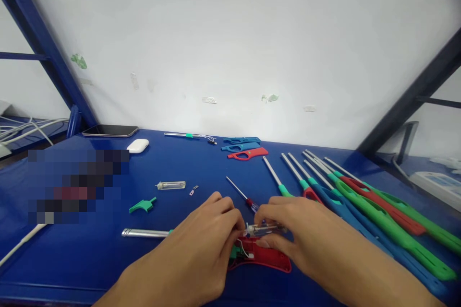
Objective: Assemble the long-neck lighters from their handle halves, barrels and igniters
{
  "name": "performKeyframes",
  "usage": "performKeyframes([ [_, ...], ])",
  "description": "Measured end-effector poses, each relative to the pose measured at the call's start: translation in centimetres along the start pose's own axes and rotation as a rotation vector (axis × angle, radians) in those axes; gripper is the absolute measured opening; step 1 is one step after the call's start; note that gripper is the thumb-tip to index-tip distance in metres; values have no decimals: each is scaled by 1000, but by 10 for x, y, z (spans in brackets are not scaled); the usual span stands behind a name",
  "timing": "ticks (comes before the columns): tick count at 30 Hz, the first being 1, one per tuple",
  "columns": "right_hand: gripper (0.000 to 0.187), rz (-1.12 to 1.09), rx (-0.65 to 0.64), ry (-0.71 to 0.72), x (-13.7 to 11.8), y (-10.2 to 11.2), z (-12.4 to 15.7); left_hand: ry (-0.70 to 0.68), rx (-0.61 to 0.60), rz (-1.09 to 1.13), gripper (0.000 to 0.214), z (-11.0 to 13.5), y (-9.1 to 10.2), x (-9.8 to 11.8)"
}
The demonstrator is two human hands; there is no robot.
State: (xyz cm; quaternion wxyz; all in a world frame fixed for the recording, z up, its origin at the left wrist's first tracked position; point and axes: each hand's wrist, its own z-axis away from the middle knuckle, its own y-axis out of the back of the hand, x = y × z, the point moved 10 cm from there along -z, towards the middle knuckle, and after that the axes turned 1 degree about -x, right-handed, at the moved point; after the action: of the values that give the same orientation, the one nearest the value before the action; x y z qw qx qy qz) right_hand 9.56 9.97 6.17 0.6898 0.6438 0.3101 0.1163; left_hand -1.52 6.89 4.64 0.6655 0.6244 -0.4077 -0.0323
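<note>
Both my hands work over a red lighter half-shell (268,258) lying on the blue table (90,259) near its front edge. My left hand (201,244) has its fingers curled and pinches small white-wired parts at the shell's left end. My right hand (291,232) pinches a clear gas tank (264,229) resting on top of the shell. A metal tube (144,233) sticks out leftward from under my left hand. Just beyond my fingers lies a small screwdriver (242,194) with a red collar.
A row of assembled long lighters (363,206) in green, red and blue lies at the right. Loose shells (245,149), a wired tube (187,135), a clear tank (171,185), a green trigger (142,206), a white earbud case (137,146) and a phone (110,130) lie further back.
</note>
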Motion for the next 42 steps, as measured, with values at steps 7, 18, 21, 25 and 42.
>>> performKeyframes([
  [7,19,-22,78,121,-1,-7,13,-44,-77,-76,31,-1,-5,6],
  [18,23,-175,274,181,9,-19,33,-59,-50,-39,28,-2,1,9],
  [21,28,-158,300,189,11,-24,36,-55,-27,-15,25,-1,4,7],
  [25,36,-139,333,218,11,-23,39,-34,-44,-19,24,1,2,4],
  [42,34,33,426,249,9,-20,44,-1,-55,-13,24,-2,0,-2],
])
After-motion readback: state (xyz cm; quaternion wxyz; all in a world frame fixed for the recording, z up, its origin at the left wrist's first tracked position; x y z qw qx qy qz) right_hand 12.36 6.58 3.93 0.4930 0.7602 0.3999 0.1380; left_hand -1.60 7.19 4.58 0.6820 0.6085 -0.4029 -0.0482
